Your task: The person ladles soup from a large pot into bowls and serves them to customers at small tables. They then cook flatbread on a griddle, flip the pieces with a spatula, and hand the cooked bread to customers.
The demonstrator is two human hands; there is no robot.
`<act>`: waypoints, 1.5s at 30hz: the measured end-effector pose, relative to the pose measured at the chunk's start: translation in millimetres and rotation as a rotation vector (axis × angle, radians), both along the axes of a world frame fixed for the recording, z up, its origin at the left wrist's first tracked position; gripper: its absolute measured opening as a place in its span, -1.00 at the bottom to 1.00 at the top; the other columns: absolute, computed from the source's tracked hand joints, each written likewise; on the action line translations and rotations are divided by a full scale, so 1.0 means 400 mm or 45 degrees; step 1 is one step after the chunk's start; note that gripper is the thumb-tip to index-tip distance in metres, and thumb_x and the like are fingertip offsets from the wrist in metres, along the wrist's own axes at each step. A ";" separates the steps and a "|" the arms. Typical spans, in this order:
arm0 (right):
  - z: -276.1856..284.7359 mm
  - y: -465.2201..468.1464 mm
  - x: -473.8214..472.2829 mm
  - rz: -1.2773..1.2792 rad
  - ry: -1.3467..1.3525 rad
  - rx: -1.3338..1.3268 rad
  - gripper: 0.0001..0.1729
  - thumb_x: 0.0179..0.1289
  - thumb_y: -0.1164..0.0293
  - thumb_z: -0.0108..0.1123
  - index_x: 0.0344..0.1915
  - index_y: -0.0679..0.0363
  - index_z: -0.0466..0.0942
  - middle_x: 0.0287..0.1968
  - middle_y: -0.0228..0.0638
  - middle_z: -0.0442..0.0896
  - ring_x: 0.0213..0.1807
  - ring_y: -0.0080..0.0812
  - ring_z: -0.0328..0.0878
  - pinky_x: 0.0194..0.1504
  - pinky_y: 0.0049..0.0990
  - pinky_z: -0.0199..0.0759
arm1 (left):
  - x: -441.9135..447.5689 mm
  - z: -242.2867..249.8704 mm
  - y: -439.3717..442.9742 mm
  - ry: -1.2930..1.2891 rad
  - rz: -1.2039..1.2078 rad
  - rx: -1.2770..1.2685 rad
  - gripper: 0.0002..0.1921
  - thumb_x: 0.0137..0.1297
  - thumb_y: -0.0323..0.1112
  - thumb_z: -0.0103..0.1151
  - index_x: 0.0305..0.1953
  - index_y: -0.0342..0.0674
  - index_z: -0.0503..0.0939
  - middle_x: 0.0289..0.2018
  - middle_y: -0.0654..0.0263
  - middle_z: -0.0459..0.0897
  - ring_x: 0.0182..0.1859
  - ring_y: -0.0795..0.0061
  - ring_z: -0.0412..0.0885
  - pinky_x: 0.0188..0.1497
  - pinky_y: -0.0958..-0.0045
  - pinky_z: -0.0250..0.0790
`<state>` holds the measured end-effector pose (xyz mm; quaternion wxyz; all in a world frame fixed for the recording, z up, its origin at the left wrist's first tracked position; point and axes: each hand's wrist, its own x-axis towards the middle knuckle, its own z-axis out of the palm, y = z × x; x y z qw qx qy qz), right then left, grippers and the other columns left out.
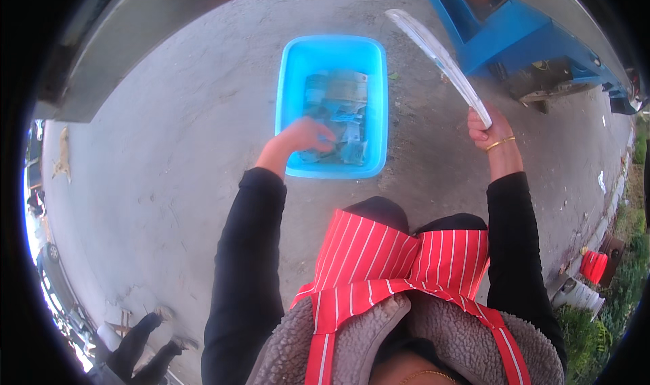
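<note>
A bright blue plastic tub (382, 106) sits on the ground before me, with many paper banknotes (348, 88) lying loose in its bottom. Over the tub's near left side reaches my left hand (306, 135), blurred, its fingers apart and pointing down at the notes. I see nothing held in it, though its palm side is hidden. My right hand (491, 126), with a gold bangle on the wrist, grips one end of a thin, flat white object (439, 60). That object is seen nearly edge-on and tilts up and away, to the right of the tub; its material is unclear.
A blue metal frame with a wheel (553, 75) stands at upper right. A grey metal edge (127, 40) crosses the upper left. At left, a dog (62, 154) lies on the concrete ground (167, 182). Another person's legs (147, 344) show at lower left. Red and white containers (593, 267) line the right.
</note>
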<state>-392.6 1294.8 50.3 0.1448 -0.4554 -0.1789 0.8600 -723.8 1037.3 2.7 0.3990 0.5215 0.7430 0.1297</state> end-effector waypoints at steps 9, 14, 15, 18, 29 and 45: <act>0.037 -0.108 -0.036 -0.087 -0.353 0.299 -0.77 0.12 0.30 0.13 -0.27 0.18 0.42 -0.49 -0.35 0.41 -0.71 -0.44 0.32 -0.87 -0.54 -0.10 | 0.067 -0.313 0.101 0.572 0.166 -0.411 -0.68 0.05 -0.14 0.21 -0.19 -0.16 0.63 -0.13 0.12 0.63 -0.08 0.12 0.59 -0.10 0.28 0.46; 0.018 -0.151 -0.104 0.057 -0.306 0.394 -0.76 0.14 0.31 0.10 -0.27 0.24 0.45 -0.43 -0.30 0.50 -0.59 -0.38 0.46 -0.86 -0.47 0.02 | 0.064 -0.300 0.093 0.601 0.213 -0.395 -0.76 0.22 -0.23 0.06 -0.14 -0.11 0.61 -0.14 0.18 0.63 -0.06 0.18 0.59 -0.09 0.27 0.46; 0.011 -0.158 -0.118 0.058 -0.284 0.397 -0.75 0.15 0.30 0.10 -0.26 0.24 0.44 -0.46 -0.31 0.49 -0.64 -0.41 0.44 -0.87 -0.50 0.03 | 0.050 -0.280 0.082 0.611 0.285 -0.409 -0.74 0.21 -0.22 0.07 -0.12 -0.11 0.61 -0.14 0.18 0.63 -0.05 0.17 0.59 -0.07 0.26 0.46; -0.030 -0.181 -0.163 0.082 -0.392 0.549 -0.71 0.18 0.26 0.07 -0.22 0.24 0.42 -0.53 -0.31 0.49 -0.72 -0.47 0.42 -0.86 -0.53 0.06 | 0.018 -0.179 0.018 0.276 0.385 0.222 -0.61 0.06 -0.16 0.24 -0.09 -0.20 0.56 -0.14 0.10 0.62 -0.03 0.14 0.55 -0.04 0.31 0.41; -0.318 -0.257 -0.303 0.962 -0.957 1.492 -0.57 0.24 0.16 -0.10 -0.11 0.33 0.33 -0.22 0.23 0.53 -0.16 0.21 0.47 -0.13 -0.01 0.34 | 0.008 0.429 -0.471 -0.475 2.052 0.355 -0.85 0.21 -0.29 0.14 -0.26 -0.22 0.57 -0.59 0.54 0.40 -0.61 0.77 0.17 -0.60 0.69 -0.03; -0.249 -0.244 0.221 1.229 -0.743 0.503 -0.57 0.32 0.28 -0.08 0.17 0.06 0.21 -0.41 -0.34 0.42 -0.49 -0.43 0.42 -0.53 -0.35 0.40 | 0.178 1.183 -1.381 0.337 3.260 1.554 -0.90 0.11 -0.51 0.20 -0.33 -0.24 0.54 -0.49 0.36 0.56 -0.56 0.55 0.45 -0.58 0.55 0.25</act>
